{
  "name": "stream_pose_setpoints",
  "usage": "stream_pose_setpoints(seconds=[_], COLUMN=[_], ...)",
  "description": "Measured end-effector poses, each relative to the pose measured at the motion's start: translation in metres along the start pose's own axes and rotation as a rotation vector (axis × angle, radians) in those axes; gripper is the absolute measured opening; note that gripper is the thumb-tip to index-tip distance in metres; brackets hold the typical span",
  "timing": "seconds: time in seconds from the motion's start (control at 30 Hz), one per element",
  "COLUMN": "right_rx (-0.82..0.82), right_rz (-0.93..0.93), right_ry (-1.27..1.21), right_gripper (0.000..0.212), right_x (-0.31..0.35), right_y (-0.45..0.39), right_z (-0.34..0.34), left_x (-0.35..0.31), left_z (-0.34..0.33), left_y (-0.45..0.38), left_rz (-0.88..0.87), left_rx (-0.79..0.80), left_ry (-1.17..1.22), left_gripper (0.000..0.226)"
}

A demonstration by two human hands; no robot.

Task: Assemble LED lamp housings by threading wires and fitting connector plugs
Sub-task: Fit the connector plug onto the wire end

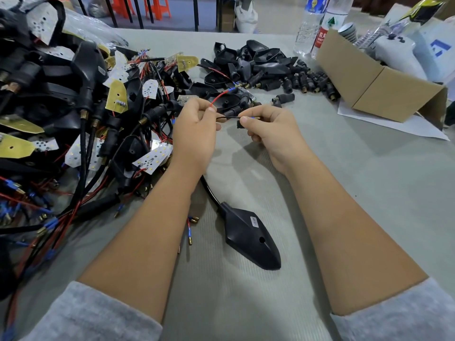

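thin red wire pinched by left hand; right hand pinches its black wire.

Two clear water bottles at table far edge, open cardboard box beside them, white paper sheet under box, orange stools behind.

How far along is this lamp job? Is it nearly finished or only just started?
Far from finished, I'd judge. One closed black housing with its cable lies near the person, and it looks assembled. The left hand pinches a red wire while the right hand pinches a thin black lead at its blue-sleeved tip. A tangle of wired boards and a heap of empty shells wait on the table.
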State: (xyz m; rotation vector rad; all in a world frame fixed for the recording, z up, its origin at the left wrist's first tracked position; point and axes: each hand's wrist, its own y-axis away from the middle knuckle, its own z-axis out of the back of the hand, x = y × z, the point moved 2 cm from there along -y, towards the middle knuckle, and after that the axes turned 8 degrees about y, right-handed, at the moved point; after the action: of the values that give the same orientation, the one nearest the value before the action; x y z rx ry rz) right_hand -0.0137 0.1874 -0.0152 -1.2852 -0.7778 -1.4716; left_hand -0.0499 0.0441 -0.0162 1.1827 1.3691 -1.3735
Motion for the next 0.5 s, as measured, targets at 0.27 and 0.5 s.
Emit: stream_pose_setpoints(seconds=[0.27, 0.5], right_rx=[-0.04, -0.1], right_rz=[-0.014, -0.13], right_ry=[-0.046, -0.545], right_gripper=[0.017, 0.018], right_x=[-0.0035, -0.0045], right_y=[-0.0021, -0.0076], right_z=[0.001, 0.006], left_x=[-0.002, -0.0042], left_z=[0.0006, 0.0042], left_y=[0.0009, 0.0], left_rz=[-0.071, -0.012], left_rx=[0.092, 0.012], left_ry=[-0.076, 0.077], left_gripper=[0.016, 0.022])
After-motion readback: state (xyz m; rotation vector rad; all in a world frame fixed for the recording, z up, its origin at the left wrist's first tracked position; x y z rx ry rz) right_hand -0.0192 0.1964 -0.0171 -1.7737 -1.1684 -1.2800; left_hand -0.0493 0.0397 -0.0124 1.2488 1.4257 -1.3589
